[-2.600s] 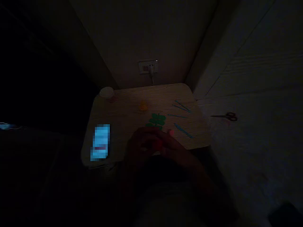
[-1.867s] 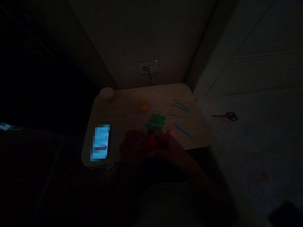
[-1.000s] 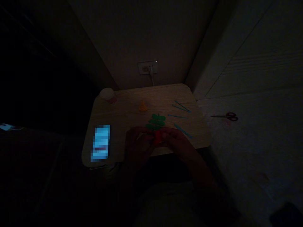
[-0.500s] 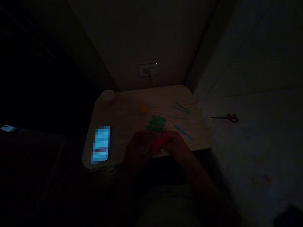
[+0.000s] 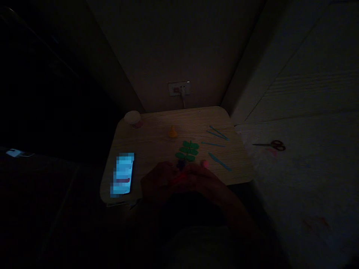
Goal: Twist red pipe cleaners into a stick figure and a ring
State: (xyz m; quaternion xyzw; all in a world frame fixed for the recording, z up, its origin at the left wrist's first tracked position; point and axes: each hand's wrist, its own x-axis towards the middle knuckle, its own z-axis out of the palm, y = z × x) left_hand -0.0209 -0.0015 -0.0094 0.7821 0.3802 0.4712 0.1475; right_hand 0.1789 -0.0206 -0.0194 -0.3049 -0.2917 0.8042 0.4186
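Observation:
The view is very dark. Close together at the table's near edge, my left hand (image 5: 157, 181) and my right hand (image 5: 206, 183) close around a bright red piece of what looks like modelling clay (image 5: 179, 178). My right fingers lie across its top, while the left ones curl at its side; much of it is hidden. Just beyond the fingers is a small dark lump (image 5: 181, 164). A pink ball (image 5: 205, 163) rests by my right knuckles. Farther back lies a green leaf-shaped piece (image 5: 189, 151) with several paired lobes.
Several thin blue modelling tools (image 5: 219, 161) lie on the wooden table (image 5: 151, 138) at right. An orange piece (image 5: 172, 132) and a pale tub (image 5: 132, 118) stand toward the back. A lit phone (image 5: 122, 175) lies left. Scissors (image 5: 270, 145) rest on the pale surface beyond the right edge.
My right fingers have gone from pinching the red clay to lying across it, nearer my left hand. The pink ball and dark lump now show. The whole view has shifted slightly.

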